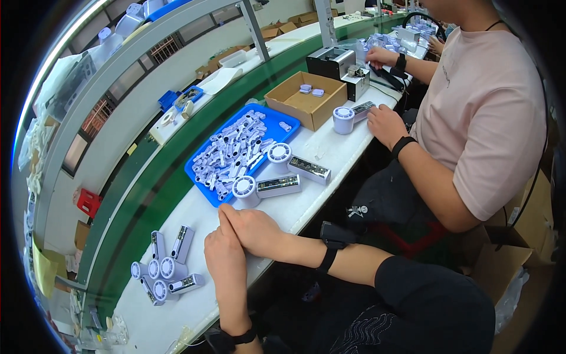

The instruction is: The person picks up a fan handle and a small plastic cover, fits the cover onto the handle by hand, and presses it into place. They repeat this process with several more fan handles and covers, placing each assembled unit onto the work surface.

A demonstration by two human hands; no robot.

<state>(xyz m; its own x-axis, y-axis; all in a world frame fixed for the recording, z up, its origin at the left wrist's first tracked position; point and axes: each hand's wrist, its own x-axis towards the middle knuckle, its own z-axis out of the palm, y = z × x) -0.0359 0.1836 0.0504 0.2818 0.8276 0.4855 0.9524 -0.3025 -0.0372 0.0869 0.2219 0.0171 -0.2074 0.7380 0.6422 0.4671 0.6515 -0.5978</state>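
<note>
My left hand (pixel 224 256) and my right hand (pixel 254 231) meet above the white table's near edge, fingers bent and pressed together. Whatever they hold, if anything, is hidden by the fingers. Just beyond them lie two lavender handheld fans, the nearer fan (pixel 277 186) and the farther fan (pixel 309 169), their handles open on circuit boards. To the left of my hands is a cluster of several similar fans (pixel 173 268). A blue tray (pixel 282 117) full of small lavender plastic parts (pixel 233 150) stands beyond the nearer fan.
A cardboard box (pixel 283 97) with a few lavender pieces sits behind the tray. At the right, a co-worker's hand (pixel 386 125) touches another fan (pixel 344 121), near a black and silver machine (pixel 336 64). A green conveyor (pixel 150 183) runs along the table's far side, under a grey frame.
</note>
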